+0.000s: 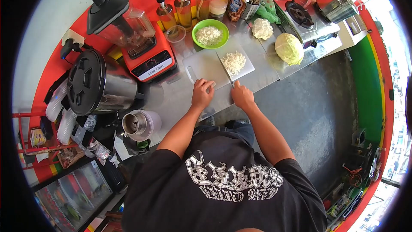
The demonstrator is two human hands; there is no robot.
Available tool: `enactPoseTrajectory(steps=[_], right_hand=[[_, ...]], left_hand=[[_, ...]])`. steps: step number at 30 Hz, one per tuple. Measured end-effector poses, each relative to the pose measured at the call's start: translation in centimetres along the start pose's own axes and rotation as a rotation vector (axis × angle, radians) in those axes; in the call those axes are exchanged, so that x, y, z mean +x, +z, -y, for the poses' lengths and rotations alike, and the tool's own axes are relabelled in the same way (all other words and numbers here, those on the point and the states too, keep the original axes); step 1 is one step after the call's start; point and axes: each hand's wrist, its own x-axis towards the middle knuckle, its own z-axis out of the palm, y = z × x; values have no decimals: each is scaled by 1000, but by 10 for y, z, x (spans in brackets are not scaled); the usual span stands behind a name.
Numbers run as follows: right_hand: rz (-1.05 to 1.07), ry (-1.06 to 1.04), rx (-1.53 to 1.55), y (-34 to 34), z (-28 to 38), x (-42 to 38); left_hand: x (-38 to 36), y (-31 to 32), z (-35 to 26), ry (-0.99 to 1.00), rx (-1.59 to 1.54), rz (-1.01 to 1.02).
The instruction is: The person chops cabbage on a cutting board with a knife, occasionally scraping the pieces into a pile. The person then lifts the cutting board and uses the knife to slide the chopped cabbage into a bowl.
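On the steel counter lies a white cutting board [206, 65] with a pile of shredded pale vegetable [234, 62] on its right half. My right hand [243, 94] is closed round the handle of a knife [226, 69], whose blade lies along the left side of the pile. At the board's near edge rests my left hand [203, 92], fingers curled together; what it holds, if anything, is hidden. Behind the board a green bowl [223, 43] holds more shreds. A cauliflower [262, 29] and a pale green cabbage [289, 49] sit to the right.
A red blender [149, 60] and a large lidded steel pot [115, 83] stand on the left, with a steel container [137, 124] nearer. Pump bottles [183, 10] line the back. A gas stove [317, 28] is at the right, beyond the cabbage.
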Motion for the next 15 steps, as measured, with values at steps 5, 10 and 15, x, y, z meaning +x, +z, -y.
enactPoseTrajectory(steps=[5,10,15], right_hand=[[11,-79,-4,-7,-3,-3],[66,-162,-20,-3,13,-17],[67,-219,-38,3,21,-21]], left_hand=[[0,2,2,-10,22,9],[-1,4,4,-1,26,14],[0,3,2,-13,22,26]])
